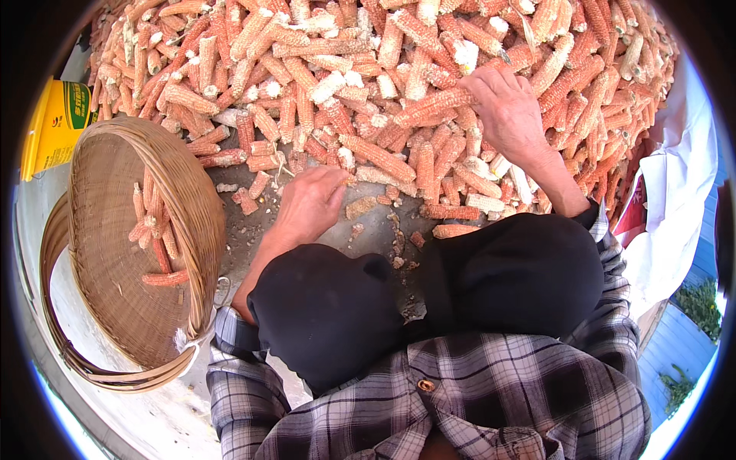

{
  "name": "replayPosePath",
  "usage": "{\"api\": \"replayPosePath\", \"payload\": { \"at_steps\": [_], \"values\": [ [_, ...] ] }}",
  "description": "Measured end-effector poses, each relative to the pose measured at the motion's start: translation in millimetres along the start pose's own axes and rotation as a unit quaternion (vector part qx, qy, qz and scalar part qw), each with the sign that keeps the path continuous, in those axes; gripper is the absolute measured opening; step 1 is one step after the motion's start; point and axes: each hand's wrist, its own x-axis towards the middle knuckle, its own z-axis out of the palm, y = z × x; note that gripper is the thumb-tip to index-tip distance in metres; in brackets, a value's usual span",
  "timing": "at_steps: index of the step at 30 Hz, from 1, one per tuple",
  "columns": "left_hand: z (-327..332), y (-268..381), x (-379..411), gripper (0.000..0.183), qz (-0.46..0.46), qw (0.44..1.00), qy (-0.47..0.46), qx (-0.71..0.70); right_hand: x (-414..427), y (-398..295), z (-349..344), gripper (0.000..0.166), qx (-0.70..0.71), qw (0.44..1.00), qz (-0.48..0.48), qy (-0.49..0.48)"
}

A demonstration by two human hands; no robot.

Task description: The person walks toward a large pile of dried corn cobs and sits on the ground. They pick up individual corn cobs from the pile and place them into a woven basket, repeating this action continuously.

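Note:
Bare corncobs (379,158) lie in a large heap before me, orange-red with pale, chaffy ends. My right hand (506,109) reaches into the heap, its fingers closed at the end of one orange corncob (434,107). The tips of those fingers are partly hidden behind the hand. At the heap's near edge, my left hand (310,201) hangs low over the concrete floor with its fingers curled down. A small orange bit shows at its fingertips; whether it holds anything is hidden. A woven basket (210,201) tilts on its side to the left, with several thin cobs (156,224) inside.
Behind the basket stands a yellow plastic bucket (52,129) bearing print. The basket's bent handle (52,253) sticks out to the left. White sheeting (670,201) edges the heap on the right. My black-clad knees (328,305) are close below my hands. Broken cob bits (362,208) litter the floor.

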Motion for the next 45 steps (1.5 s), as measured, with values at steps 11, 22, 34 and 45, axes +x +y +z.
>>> {"api": "replayPosePath", "payload": {
  "at_steps": [11, 22, 34, 45],
  "values": [
    [56, -4, 74, 0.032, 0.171, 0.977, -0.051, 0.119, -73, 30, 28, 0.044, 0.124, 0.95, 0.283, 0.035],
    [24, -4, 84, 0.017, -0.23, 0.728, 0.037, -0.644, -35, 13, 25, 0.052, 0.244, 0.907, 0.343, 0.019],
    [51, 14, 75, 0.053, -0.253, 0.591, -0.04, -0.764, -47, -1, 57, 0.062, 0.563, 0.768, 0.301, -0.054],
    [-2, 24, 83, 0.056, -0.24, 0.657, 0.018, -0.715, -13, -24, -3, 0.049, 0.707, 0.545, 0.442, -0.087]
  ]
}}
